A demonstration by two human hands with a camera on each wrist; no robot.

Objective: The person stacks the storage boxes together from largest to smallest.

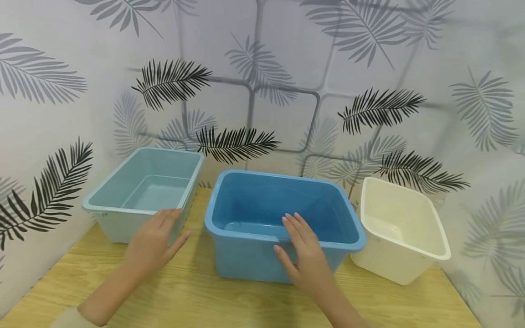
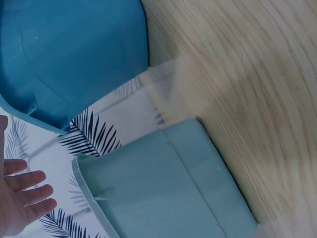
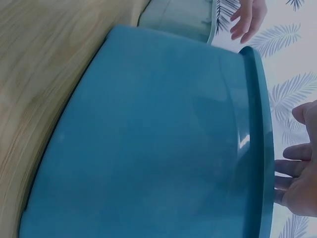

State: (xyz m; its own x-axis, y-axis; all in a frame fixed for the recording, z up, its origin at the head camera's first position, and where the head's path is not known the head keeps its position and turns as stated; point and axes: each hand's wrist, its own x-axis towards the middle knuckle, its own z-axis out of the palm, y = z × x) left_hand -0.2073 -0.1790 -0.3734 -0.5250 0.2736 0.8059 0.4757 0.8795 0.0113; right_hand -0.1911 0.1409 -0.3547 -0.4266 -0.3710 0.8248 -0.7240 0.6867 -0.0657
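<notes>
Three plastic tubs stand in a row on a wooden table. At the left is a pale green-blue tub, in the middle a blue tub, at the right a cream tub. My left hand is over the front right corner of the pale tub, fingers extended and holding nothing; in the left wrist view its fingers spread apart beside that tub's rim. My right hand hovers at the blue tub's front rim, fingers straight. The right wrist view shows its fingers just beyond that rim.
The wooden table runs along the front of the tubs. Behind them a wall covering with grey and black leaf prints rises close to the tubs. Narrow gaps separate the blue tub from its neighbours.
</notes>
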